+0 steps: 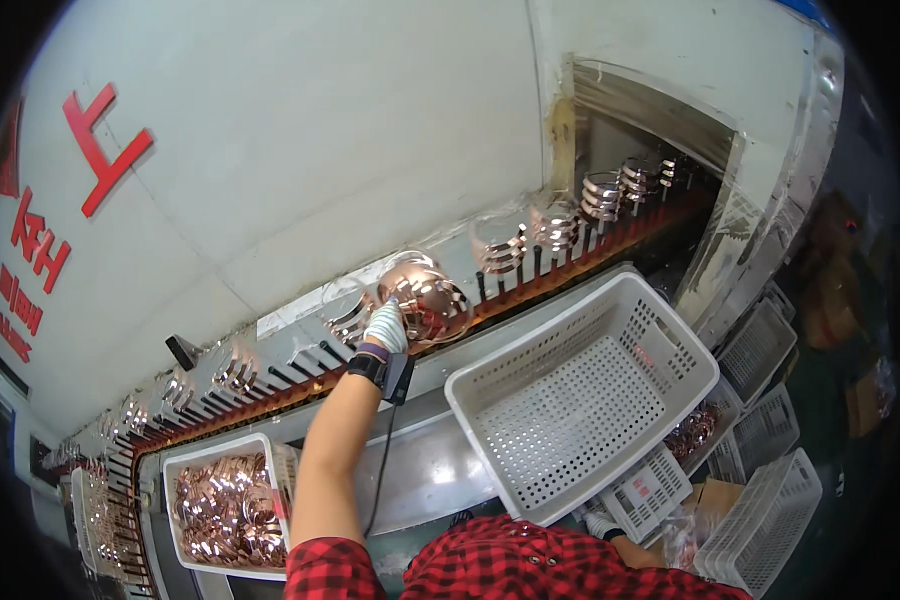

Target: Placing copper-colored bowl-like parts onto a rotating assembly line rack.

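My left hand, in a pale striped glove, reaches up to the line of upright holders. Its fingers are closed at the edge of a shiny copper-coloured round piece, which looks like curved metal bands. Beside it, more copper-coloured rings sit on the holders. A dark device with a cable is strapped to my left wrist. Low on the right, my gloved right hand is beside a small white basket; its fingers are too hidden to read.
A large white perforated basket stands right of my left arm. A white bin full of copper-coloured rings is at lower left. The conveyor carries black-stemmed holders into an opening at the right. More baskets are stacked at far right.
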Demonstrator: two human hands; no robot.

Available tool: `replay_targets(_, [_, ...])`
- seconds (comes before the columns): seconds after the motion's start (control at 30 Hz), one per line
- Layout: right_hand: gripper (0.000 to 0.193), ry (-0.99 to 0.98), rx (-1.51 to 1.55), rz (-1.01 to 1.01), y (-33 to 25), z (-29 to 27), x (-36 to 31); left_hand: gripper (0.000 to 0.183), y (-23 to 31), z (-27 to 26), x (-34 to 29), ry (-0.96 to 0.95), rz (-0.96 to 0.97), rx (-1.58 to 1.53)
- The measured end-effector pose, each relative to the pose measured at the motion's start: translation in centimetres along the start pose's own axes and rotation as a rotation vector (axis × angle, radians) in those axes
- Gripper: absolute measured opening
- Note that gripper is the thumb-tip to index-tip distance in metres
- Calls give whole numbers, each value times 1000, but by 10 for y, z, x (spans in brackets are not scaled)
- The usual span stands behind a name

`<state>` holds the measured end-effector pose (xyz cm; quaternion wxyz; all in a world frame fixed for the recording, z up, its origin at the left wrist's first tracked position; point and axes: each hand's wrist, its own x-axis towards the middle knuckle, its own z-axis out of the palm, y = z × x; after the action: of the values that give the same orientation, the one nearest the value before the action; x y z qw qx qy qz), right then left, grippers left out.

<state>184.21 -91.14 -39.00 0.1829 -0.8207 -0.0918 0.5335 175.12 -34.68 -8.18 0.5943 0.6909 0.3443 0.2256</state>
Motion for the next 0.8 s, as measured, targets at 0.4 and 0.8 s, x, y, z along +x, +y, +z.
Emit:
replay_targets(0.4, [40, -143, -180, -65, 59, 5, 52, 40, -28, -92, -3, 156, -124, 1131])
replay_targets(0.8, [40, -205, -89, -21, 36, -15, 33, 47, 137, 89, -49, 61, 1006, 1010])
